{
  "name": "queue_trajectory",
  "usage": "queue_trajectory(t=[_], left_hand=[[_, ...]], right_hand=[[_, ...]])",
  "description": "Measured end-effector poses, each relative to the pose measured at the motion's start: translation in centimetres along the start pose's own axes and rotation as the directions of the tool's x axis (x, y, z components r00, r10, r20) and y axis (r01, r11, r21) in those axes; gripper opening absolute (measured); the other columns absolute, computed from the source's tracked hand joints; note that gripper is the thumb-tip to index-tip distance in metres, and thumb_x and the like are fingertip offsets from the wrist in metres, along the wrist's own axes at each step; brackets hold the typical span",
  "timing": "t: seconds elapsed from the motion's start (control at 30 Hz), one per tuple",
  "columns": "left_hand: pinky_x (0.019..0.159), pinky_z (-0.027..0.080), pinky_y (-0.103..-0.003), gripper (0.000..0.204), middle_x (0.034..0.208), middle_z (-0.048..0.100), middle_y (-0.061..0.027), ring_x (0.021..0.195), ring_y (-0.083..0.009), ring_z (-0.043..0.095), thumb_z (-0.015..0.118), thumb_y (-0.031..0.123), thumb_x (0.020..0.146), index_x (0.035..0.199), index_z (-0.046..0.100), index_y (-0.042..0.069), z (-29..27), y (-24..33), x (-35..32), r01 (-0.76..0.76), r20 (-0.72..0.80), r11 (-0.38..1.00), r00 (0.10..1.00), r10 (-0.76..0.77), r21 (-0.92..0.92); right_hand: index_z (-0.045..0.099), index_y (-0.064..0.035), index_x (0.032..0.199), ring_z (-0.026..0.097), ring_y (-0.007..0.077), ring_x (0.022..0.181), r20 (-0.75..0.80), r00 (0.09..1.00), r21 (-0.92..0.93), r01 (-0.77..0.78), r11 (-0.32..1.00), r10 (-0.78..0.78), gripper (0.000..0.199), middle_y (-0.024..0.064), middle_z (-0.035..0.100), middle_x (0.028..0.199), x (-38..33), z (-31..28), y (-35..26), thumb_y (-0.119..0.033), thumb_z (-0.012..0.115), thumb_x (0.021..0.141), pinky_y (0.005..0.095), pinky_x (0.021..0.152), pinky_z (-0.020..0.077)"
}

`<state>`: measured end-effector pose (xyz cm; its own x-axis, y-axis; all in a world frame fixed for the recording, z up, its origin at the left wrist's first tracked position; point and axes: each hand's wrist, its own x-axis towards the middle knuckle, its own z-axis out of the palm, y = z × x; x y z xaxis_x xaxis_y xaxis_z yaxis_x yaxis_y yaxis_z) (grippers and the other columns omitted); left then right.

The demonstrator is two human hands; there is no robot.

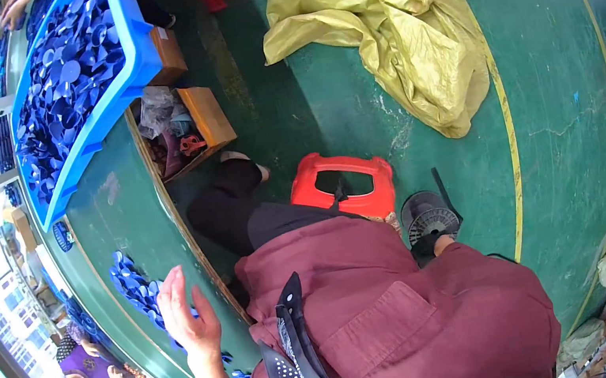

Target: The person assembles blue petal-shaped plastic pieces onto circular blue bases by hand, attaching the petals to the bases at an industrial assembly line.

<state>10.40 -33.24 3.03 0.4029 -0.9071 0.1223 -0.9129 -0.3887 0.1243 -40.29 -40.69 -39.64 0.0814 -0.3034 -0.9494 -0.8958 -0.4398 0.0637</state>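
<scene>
My left hand (pixel 190 317) is raised above the edge of a green-topped table, its fingers stretched out and the thumb apart, with nothing visible in it. Behind and beside it, a loose pile of dark blue flat discs (pixel 133 285) lies on the tabletop, partly covered by the hand. A few more of the discs show by my wrist. At the end of the maroon sleeve on the right is a small patch of skin (pixel 444 243), next to a black round object (pixel 429 214). I cannot make out whether the patch is my right hand; no fingers show.
A blue bin (pixel 136 53) heaped with similar discs stands at the table's far end, another person's hand (pixel 12 9) beyond it. Below the table edge is an open cardboard box (pixel 209 116). A red stool (pixel 381 176) and a yellow woven sack (pixel 424 48) are on the green floor.
</scene>
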Motion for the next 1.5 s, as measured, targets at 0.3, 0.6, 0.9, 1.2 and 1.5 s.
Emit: queue_trajectory(t=[0.3, 0.6, 0.9, 1.2, 1.5], left_hand=[[0.110, 0.030, -0.048, 0.041, 0.146, 0.038, -0.0177, 0.135, -0.0387, 0.033, 0.067, 0.004, 0.076, 0.117, 0.059, 0.004, 5.9, 1.0, 2.2, 0.027, 0.218, 0.990, 0.974, -0.057, 0.139], [0.113, 0.024, -0.051, 0.035, 0.148, 0.034, -0.0168, 0.139, -0.0373, 0.028, 0.063, 0.004, 0.080, 0.115, 0.059, 0.004, 7.4, 0.8, 1.8, -0.007, 0.202, 0.964, 0.978, -0.049, 0.266], [0.113, 0.024, -0.051, 0.030, 0.135, 0.051, -0.0121, 0.139, -0.0363, 0.030, 0.053, 0.001, 0.083, 0.111, 0.061, 0.003, 7.0, 0.1, 1.2, -0.040, 0.250, 0.949, 0.967, -0.042, 0.312], [0.114, 0.023, -0.050, 0.033, 0.127, 0.056, -0.0122, 0.139, -0.0372, 0.028, 0.053, -0.002, 0.078, 0.109, 0.061, 0.003, 7.7, 0.5, 1.6, -0.118, 0.258, 0.927, 0.966, 0.024, 0.355], [0.113, 0.022, -0.050, 0.028, 0.122, 0.057, -0.0119, 0.140, -0.0372, 0.027, 0.053, -0.006, 0.071, 0.097, 0.061, 0.002, 7.2, 0.7, 1.1, -0.099, 0.275, 0.912, 0.961, -0.015, 0.397]], right_hand=[[0.073, -0.0069, 0.097, 0.066, 0.0316, 0.094, -0.165, 0.986, 0.092, 0.006, 0.996, 0.009, 0.030, 0.0170, 0.068, 0.104, 4.3, 4.5, 0.3, -0.029, 0.057, 0.085, 0.0444, 0.080, 0.0509], [0.073, -0.0092, 0.097, 0.067, 0.0298, 0.093, -0.325, 0.945, 0.141, 0.002, 0.990, 0.045, 0.027, 0.0147, 0.069, 0.104, 8.9, 5.4, -0.7, -0.024, 0.054, 0.087, 0.0434, 0.079, 0.0507], [0.069, -0.0015, 0.089, 0.067, 0.0343, 0.089, -0.235, 0.957, 0.076, -0.156, 0.985, 0.170, 0.018, 0.0183, 0.069, 0.090, 5.1, 11.3, 8.2, -0.015, 0.058, 0.086, 0.0443, 0.076, 0.0531], [0.073, -0.0097, 0.091, 0.068, 0.0265, 0.095, 0.117, 0.979, -0.055, -0.162, 0.985, 0.167, 0.025, 0.0104, 0.071, 0.098, -5.3, 7.3, 2.0, -0.028, 0.062, 0.080, 0.0401, 0.078, 0.0539], [0.065, -0.0121, 0.068, 0.064, 0.0292, 0.073, -0.218, 0.949, 0.158, -0.195, 0.968, 0.227, 0.013, 0.0089, 0.068, 0.077, -0.3, 12.0, 4.9, -0.025, 0.063, 0.071, 0.0434, 0.063, 0.0472]])
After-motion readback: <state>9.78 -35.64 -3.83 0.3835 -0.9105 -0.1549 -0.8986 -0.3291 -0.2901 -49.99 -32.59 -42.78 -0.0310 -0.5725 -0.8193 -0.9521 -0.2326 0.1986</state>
